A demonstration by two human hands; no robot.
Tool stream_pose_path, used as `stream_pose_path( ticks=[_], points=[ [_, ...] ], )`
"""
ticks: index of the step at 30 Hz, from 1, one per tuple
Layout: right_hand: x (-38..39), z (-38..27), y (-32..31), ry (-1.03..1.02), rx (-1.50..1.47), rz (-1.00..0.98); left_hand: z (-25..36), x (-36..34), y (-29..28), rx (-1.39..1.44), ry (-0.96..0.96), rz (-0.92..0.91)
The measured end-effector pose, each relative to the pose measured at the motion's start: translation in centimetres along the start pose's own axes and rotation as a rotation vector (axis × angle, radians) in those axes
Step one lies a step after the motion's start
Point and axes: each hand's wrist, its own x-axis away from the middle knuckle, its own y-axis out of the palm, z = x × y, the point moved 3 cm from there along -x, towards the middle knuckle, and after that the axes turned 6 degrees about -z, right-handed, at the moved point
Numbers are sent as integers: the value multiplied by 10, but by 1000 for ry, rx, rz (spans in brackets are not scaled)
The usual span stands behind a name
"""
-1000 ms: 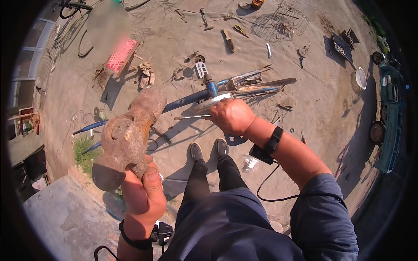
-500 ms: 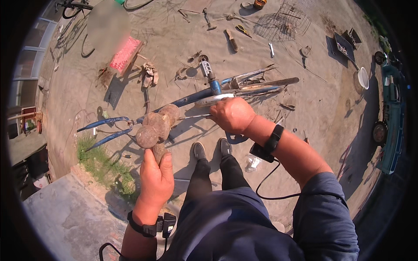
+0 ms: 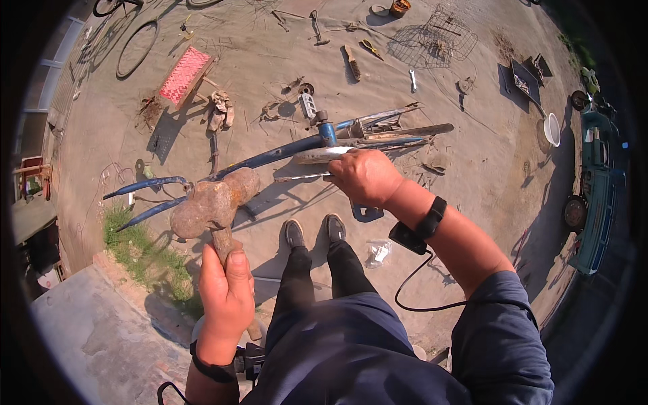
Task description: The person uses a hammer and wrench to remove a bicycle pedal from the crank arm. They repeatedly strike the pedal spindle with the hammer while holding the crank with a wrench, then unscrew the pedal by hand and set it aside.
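Hammer (image 3: 214,204) held upright by handle in left hand (image 3: 226,291), grip closed; rusty head overlaps blue frame (image 3: 270,158) in view, contact cannot be told. Frame stretched across middle, in front of feet (image 3: 294,235). Thin rod (image 3: 298,178) clasped in right hand (image 3: 366,177), tip pointed left, just beside white part (image 3: 316,156) of frame; whether tip touches anything, unclear. Hammering on rod apparently in hand. For next move, rod judged to need steadying, blow aimed clear of knuckles.

1x rusty wooden-handled hammer (image 3: 217,204) | 1x blue metal bicycle frame (image 3: 277,154) | 1x silver metal wrench (image 3: 413,81) | 1x yellow-black pliers (image 3: 372,49) | 1x pink woven-top stool (image 3: 184,75) | 2x grey shoes (image 3: 294,234)
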Motion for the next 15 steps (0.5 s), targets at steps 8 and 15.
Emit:
stream_pose_path(
  ticks=[8,15],
  points=[
    [19,7,-11,96,-146,127,-9,-9,21,0,-23,-62],
    [30,2,-11,198,-110,98,-28,-26,27,-159,9,-46]
  ],
)
